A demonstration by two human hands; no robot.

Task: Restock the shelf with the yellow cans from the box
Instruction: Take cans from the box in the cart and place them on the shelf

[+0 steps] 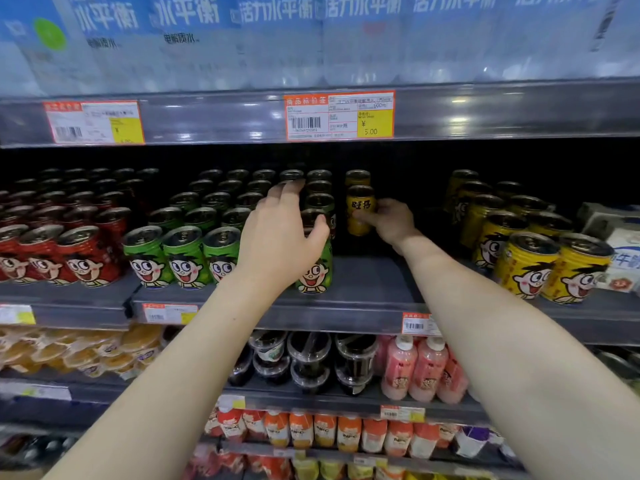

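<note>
Grey shelf (367, 282) in front of me, red cans (86, 258) in rows at my left, green cans (180, 258) just beside them, a yellow can (360, 209) deep in the gap I see, second yellow can (357, 176) behind it, block of yellow cans (526, 265) at my right, white cartons (623, 244) at the far end.

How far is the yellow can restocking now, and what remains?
Done: a rear yellow can stands deep in the gap. In hand: the right hand holds a second yellow can before it; the left hand rests on the green cans. Left: the shelf front of that lane is bare; the box is out of view.
</note>
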